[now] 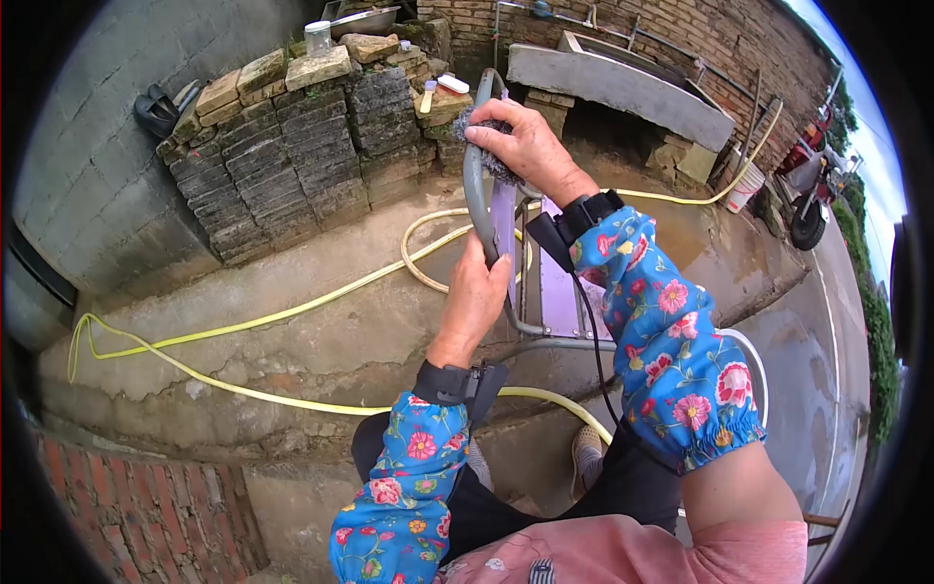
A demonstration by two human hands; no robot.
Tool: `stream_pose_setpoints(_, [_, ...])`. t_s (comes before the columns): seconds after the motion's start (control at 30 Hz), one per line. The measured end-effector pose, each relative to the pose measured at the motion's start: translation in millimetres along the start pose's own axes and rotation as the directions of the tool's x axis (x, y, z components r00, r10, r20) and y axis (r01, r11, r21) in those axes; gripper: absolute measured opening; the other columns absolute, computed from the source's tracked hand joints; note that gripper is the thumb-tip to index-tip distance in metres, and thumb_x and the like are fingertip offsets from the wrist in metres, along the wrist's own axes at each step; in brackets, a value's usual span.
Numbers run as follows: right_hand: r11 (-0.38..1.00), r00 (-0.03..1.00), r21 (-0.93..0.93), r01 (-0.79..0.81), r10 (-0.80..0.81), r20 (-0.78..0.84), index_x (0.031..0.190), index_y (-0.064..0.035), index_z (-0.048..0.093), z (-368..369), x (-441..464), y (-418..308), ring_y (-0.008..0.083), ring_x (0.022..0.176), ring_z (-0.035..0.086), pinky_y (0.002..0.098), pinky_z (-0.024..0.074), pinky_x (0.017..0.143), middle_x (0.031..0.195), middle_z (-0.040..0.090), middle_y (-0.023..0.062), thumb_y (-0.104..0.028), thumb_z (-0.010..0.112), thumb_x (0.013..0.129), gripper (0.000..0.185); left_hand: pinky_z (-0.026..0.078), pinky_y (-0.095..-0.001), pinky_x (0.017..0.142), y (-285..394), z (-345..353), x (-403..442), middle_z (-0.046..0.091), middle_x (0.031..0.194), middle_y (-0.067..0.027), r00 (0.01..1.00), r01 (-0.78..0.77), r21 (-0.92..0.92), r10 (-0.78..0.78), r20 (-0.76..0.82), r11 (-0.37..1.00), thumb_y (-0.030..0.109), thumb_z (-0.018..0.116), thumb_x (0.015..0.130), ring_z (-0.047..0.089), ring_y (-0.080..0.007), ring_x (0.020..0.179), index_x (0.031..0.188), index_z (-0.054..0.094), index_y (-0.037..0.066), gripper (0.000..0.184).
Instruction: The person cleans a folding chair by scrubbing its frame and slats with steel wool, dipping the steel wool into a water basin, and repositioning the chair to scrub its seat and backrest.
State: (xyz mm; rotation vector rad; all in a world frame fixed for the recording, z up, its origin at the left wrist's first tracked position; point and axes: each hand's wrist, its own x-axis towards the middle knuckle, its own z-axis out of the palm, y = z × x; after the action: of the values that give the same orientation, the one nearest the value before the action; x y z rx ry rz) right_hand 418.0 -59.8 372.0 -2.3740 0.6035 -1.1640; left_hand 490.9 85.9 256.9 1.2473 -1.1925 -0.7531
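A chair-like metal frame point(474, 185) with purple panels point(561, 277) stands tilted in front of me. My left hand point(473, 297) is wrapped round the lower part of its curved grey tube. Higher up on the same tube, my right hand point(530, 146) presses a dark wiry scouring pad point(498, 167) against the metal. Part of the pad is hidden under the fingers. Both forearms wear blue flowered sleeves and black wrist straps, and a black cable hangs from the right strap.
A yellow hose point(282, 313) loops over the concrete ground around my feet. Stacked bricks point(302, 146) with a jar point(318, 39) and a brush point(428, 95) on top stand at the back left. Behind are a concrete trough point(623, 92), a white bucket point(746, 187) and a motorcycle point(809, 219).
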Motion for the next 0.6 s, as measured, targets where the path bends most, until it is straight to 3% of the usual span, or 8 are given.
stream_pose_setpoints(0.03, [0.995, 0.998, -0.08, 0.058, -0.056, 0.017, 0.096, -0.0032, 0.066, -4, 1, 1, 0.0284, 0.088, 0.063, 0.0355, 0.0497, 0.078, 0.092, 0.062, 0.0137, -0.015, 0.071, 0.083, 0.018, 0.048, -0.0503, 0.081, -3, 0, 3, 0.064, 0.1, -0.0277, 0.999, -0.044, 0.011, 0.044, 0.015, 0.999, 0.009, 0.056, 0.086, 0.061, -0.0467, 0.096, 0.125, 0.045, -0.001, 0.042])
stream_pose_setpoints(0.07, [0.994, 0.997, -0.087, 0.067, -0.064, 0.029, 0.096, -0.0032, 0.066, -5, -4, 1, 0.0284, 0.088, 0.063, 0.0355, 0.0497, 0.078, 0.092, 0.062, 0.0137, -0.015, 0.071, 0.083, 0.018, 0.048, -0.0503, 0.081, -5, 0, 4, 0.064, 0.1, -0.0277, 0.999, -0.048, -0.001, 0.048, 0.004, 0.999, 0.009, 0.056, 0.086, 0.061, -0.0467, 0.096, 0.125, 0.045, -0.001, 0.042])
stream_pose_setpoints(0.13, [0.995, 0.997, 0.076, 0.071, -0.074, 0.035, 0.096, -0.0031, 0.066, -3, -37, -20, 0.0281, 0.086, 0.062, 0.0344, 0.0496, 0.078, 0.091, 0.061, 0.0128, -0.012, 0.071, 0.082, 0.017, 0.051, -0.0343, 0.079, -3, -1, 3, 0.063, 0.1, -0.014, 0.998, -0.051, 0.062, 0.048, 0.038, 0.997, 0.005, 0.055, 0.089, 0.063, -0.0204, 0.088, 0.127, 0.042, -0.003, 0.041])
stream_pose_setpoints(0.2, [0.984, 0.976, -0.009, 0.176, -0.174, 0.128, 0.095, -0.003, 0.066, 0, -64, -44, 0.0273, 0.086, 0.06, 0.0338, 0.049, 0.078, 0.088, 0.057, 0.0104, -0.008, 0.071, 0.08, 0.017, 0.051, -0.0346, 0.08, -5, 1, 6, 0.063, 0.102, -0.015, 0.995, -0.1, 0.081, 0.1, 0.007, 0.992, 0.005, 0.055, 0.089, 0.063, -0.0214, 0.091, 0.128, 0.041, -0.003, 0.042])
stream_pose_setpoints(0.27, [0.994, 0.983, 0.022, 0.111, -0.113, 0.143, 0.095, -0.0036, 0.067, -3, -70, -44, 0.0265, 0.087, 0.06, 0.0347, 0.0488, 0.077, 0.088, 0.056, 0.0102, -0.007, 0.072, 0.078, 0.018, 0.05, -0.0349, 0.082, -5, 3, 5, 0.064, 0.103, -0.0159, 0.987, -0.159, 0.107, 0.161, -0.009, 0.981, 0.004, 0.054, 0.089, 0.064, -0.0225, 0.094, 0.13, 0.041, -0.004, 0.044])
stream_pose_setpoints(0.33, [0.991, 0.983, 0.038, 0.127, -0.131, 0.127, 0.095, -0.004, 0.068, -1, -52, -37, 0.0272, 0.085, 0.06, 0.0347, 0.0488, 0.077, 0.087, 0.058, 0.011, -0.01, 0.071, 0.08, 0.017, 0.05, -0.035, 0.085, -2, 2, 2, 0.063, 0.106, -0.0171, 0.997, -0.074, 0.074, 0.075, -0.008, 0.995, 0.004, 0.054, 0.089, 0.063, -0.0235, 0.099, 0.134, 0.038, -0.003, 0.048])
stream_pose_setpoints(0.43, [0.999, 1.0, -0.046, 0.023, -0.024, -0.017, 0.096, -0.0022, 0.068, -2, -5, 2, 0.0282, 0.082, 0.063, 0.0353, 0.0497, 0.076, 0.086, 0.063, 0.0148, -0.019, 0.069, 0.084, 0.02, 0.05, -0.0358, 0.084, 10, -2, -4, 0.063, 0.108, -0.0169, 0.998, 0.037, 0.087, -0.041, 0.048, 0.995, 0.005, 0.053, 0.09, 0.063, -0.0231, 0.098, 0.137, 0.036, -0.002, 0.051])
stream_pose_setpoints(0.6, [0.963, 0.982, -0.225, -0.15, 0.171, 0.076, 0.094, -0.0065, 0.071, -10, 88, 88, 0.0301, 0.08, 0.067, 0.0372, 0.0514, 0.077, 0.083, 0.069, 0.0168, -0.021, 0.07, 0.079, 0.02, 0.05, -0.0364, 0.083, 6, -2, -3, 0.063, 0.105, -0.0162, 0.998, 0.043, 0.061, -0.046, 0.042, 0.997, 0.006, 0.053, 0.091, 0.063, -0.0225, 0.095, 0.135, 0.038, -0.001, 0.047])
